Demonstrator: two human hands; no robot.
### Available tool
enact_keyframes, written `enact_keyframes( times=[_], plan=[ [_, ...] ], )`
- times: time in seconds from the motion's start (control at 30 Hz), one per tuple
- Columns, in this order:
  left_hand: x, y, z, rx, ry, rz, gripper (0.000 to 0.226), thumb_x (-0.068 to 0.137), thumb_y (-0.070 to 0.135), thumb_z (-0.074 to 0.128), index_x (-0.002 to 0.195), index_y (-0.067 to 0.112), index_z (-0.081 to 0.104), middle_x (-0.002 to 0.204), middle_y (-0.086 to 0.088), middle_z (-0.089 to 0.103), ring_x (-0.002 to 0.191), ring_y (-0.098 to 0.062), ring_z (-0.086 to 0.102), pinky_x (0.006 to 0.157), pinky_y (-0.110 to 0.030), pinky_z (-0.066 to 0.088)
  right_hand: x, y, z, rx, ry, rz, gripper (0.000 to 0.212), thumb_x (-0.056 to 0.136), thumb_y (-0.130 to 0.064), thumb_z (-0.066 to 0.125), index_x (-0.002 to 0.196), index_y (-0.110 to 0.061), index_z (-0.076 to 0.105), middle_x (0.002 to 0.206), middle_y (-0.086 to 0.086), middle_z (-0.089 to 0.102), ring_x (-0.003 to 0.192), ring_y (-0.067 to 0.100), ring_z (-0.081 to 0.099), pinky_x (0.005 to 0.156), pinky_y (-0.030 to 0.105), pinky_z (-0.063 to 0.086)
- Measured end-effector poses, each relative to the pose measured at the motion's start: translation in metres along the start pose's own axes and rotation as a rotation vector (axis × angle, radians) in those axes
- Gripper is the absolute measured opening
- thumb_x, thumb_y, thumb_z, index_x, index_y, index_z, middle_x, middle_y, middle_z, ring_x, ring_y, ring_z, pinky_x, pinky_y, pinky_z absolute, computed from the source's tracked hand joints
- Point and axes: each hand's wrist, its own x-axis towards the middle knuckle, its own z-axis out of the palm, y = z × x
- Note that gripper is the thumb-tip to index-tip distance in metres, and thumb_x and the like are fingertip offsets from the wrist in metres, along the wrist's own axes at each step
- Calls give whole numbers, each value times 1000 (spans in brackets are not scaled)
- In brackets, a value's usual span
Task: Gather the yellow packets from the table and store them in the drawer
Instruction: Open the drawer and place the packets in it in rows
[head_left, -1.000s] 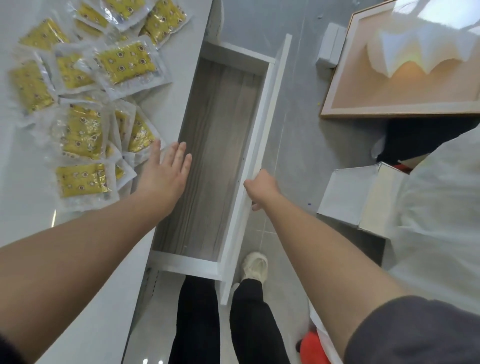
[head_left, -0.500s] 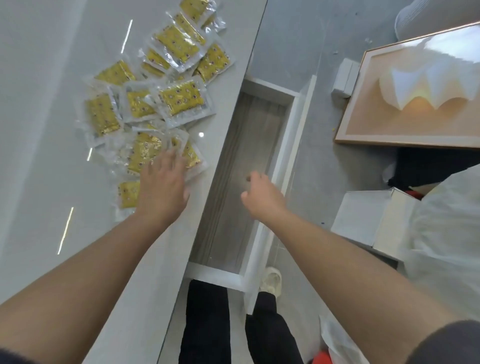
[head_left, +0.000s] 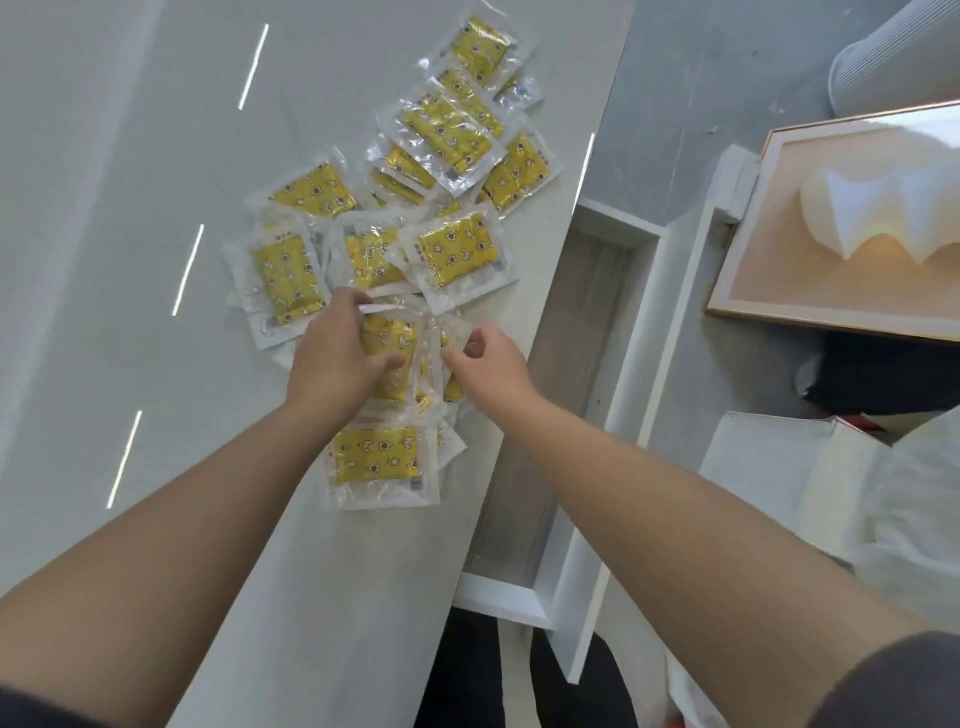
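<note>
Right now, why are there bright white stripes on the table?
Head view: the stripes are glare, likely lamps overhead mirrored in the glossy table; same head view, the clear wrappers of the packets glint too.

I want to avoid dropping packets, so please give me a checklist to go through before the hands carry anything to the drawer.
1. Drawer open: ok.
2. Room in drawer: ok, no packets show inside.
3. Left hand holds a packet: ok, thumb and fingers curl round it.
4. Right hand grips the neighbouring packet: cannot tell, fingers curl at its clear edge.
5. Way to drawer free: ok, it lies beside the table edge.
6. All gathered: not ok, many other packets lie on the table.
</note>
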Motion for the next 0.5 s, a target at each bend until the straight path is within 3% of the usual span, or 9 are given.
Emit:
enact_keyframes(
  times=[0.13, 0.23, 0.33, 0.4, 0.47, 0.5],
  plan=[
    [0, -1, -4, -221, 2, -44, 64, 75, 22, 82, 124, 29, 41, 101, 0, 61, 87, -20, 62, 75, -40, 56, -4, -2, 7, 47, 211, -52, 22, 90, -24, 62, 108, -18, 51, 95, 1, 58, 84, 17, 60, 74, 34, 54],
    [-5, 0, -8, -459, -1, -94, 59, 78, 15, 79, 122, 28, 43, 99, 0, 67, 82, -11, 67, 65, -28, 54, -11, 0, 12, 26, 87, -83, 9, 92, -23, 57, 97, -16, 56, 89, -3, 59, 80, 13, 56, 72, 28, 47],
    [-10, 4, -11, -554, -20, -99, 58, 78, 13, 78, 125, 23, 45, 99, -1, 69, 83, -13, 69, 66, -28, 55, -13, 5, 13, -11, -50, -93, 21, 90, -24, 57, 95, -3, 55, 85, 6, 55, 74, 16, 48, 67, 32, 42],
    [-13, 7, -12, -591, -8, -98, 53, 79, 13, 77, 122, 22, 48, 99, 1, 69, 84, -12, 69, 67, -27, 56, -11, 7, 8, 11, -108, -88, 21, 90, -25, 59, 90, -4, 57, 78, 5, 55, 69, 14, 48, 63, 29, 41],
    [-15, 10, -12, -642, 24, -119, 46, 80, 13, 77, 118, 22, 52, 98, 5, 69, 84, -9, 69, 70, -27, 56, -9, 6, 1, 58, -143, -103, 22, 89, -25, 63, 84, -5, 57, 73, 1, 56, 65, 14, 52, 61, 26, 44],
    [-15, 12, -11, -671, 43, -132, 45, 80, 13, 77, 118, 21, 53, 99, 5, 69, 85, -9, 69, 71, -28, 56, -8, 7, -2, 94, -163, -109, 27, 88, -27, 65, 89, -1, 59, 78, 7, 63, 71, 20, 60, 67, 31, 50]
  ],
)
